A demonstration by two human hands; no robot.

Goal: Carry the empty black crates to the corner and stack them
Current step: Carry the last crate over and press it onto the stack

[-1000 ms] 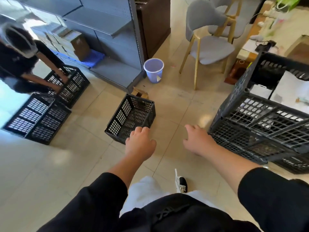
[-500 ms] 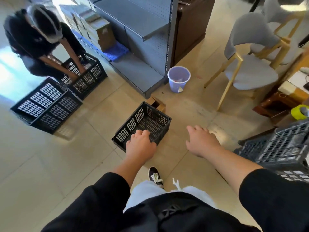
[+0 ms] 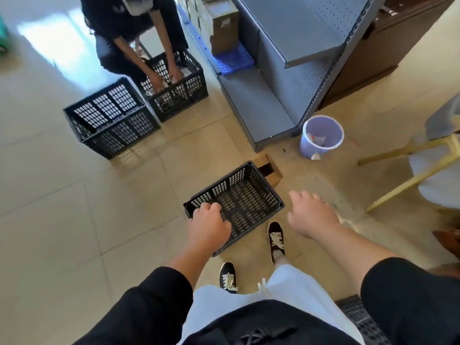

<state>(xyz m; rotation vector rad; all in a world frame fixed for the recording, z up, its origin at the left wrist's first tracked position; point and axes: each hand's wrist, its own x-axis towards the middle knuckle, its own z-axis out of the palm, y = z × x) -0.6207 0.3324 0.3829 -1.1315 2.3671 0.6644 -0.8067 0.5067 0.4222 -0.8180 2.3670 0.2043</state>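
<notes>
An empty black crate (image 3: 235,202) is seen on the floor before the feet. The left hand (image 3: 207,226), loosely curled, and the right hand (image 3: 311,215), relaxed, hold nothing. Stiff, light plastic is judged; its rim should be gripped at opposite sides.

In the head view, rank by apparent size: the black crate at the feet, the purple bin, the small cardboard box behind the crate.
Largest to smallest:
1. black crate
2. purple bin
3. cardboard box, partly hidden by the crate, so its full size is unsure.
The crate is nearest the camera, which enlarges it.
</notes>
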